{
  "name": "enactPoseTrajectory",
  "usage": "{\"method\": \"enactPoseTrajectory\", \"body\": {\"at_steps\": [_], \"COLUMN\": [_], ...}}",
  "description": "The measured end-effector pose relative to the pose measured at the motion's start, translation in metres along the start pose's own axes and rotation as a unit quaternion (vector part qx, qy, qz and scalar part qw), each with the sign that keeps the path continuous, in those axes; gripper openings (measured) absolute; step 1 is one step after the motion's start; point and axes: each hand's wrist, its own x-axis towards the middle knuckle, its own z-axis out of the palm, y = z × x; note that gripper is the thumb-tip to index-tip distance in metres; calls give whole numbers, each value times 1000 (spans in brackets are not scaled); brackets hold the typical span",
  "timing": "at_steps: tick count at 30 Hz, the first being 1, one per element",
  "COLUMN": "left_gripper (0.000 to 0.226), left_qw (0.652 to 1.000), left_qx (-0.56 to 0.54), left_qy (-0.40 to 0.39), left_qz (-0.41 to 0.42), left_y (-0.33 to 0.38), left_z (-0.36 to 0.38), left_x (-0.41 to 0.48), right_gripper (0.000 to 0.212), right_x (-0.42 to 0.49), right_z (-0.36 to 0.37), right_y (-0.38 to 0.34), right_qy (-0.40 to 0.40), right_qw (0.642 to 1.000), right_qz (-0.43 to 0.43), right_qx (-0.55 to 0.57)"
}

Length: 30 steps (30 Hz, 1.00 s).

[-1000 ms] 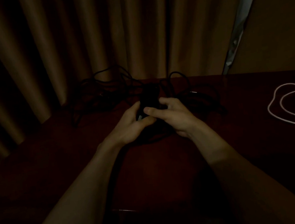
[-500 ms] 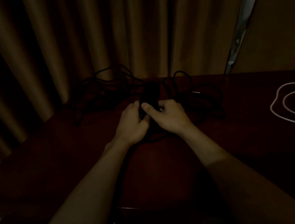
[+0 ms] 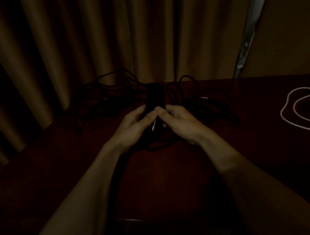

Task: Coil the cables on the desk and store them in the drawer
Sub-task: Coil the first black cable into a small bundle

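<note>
The scene is very dark. A tangle of black cable [image 3: 109,95] lies at the back of the dark red desk [image 3: 166,174], spreading left and right of a black bundle [image 3: 155,98]. My left hand [image 3: 134,127] and my right hand [image 3: 182,124] meet at that bundle, thumbs nearly touching, fingers curled round the black cable. A small pale connector tip [image 3: 153,126] shows between the hands. A loosely looped white cable [image 3: 304,112] lies on the desk at the far right.
Brown curtains [image 3: 102,36] hang right behind the desk. A lighter wall panel [image 3: 290,24] stands at the back right. The desk's front edge [image 3: 131,219] shows near the bottom, with dim objects below it at the lower left.
Both hands have stayed at the black bundle and shifted their fingers; the thumbs now meet and a pale connector tip shows between them. The view has tilted slightly.
</note>
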Motion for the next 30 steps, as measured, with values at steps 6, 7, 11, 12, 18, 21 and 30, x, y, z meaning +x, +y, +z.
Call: {"method": "enactPoseTrajectory", "body": {"at_steps": [6, 7, 11, 12, 18, 21, 30], "left_gripper": [19, 19, 32, 38, 50, 64, 51], "left_qw": [998, 997, 992, 989, 945, 926, 993], "left_qx": [13, 16, 61, 84, 250, 306, 74], "left_qy": [60, 68, 98, 107, 176, 187, 77], "left_qz": [25, 31, 55, 58, 117, 116, 48], "left_y": [-4, -5, -11, -12, -13, -16, -6], "left_z": [2, 3, 3, 4, 11, 11, 1], "left_x": [1, 1, 5, 6, 3, 2, 1], "right_gripper": [36, 35, 37, 38, 57, 56, 31], "right_x": [2, 2, 1, 1, 6, 8, 2], "right_z": [1, 1, -2, -1, 19, 23, 14], "right_y": [-2, -2, -4, -5, -10, -9, -11], "right_qy": [36, 53, 67, 50, 106, 134, 72], "right_qw": [996, 994, 988, 991, 992, 989, 995], "right_qz": [-22, -26, -11, -5, 22, 46, 15], "right_qx": [-78, -97, -139, -120, -65, -41, 75]}}
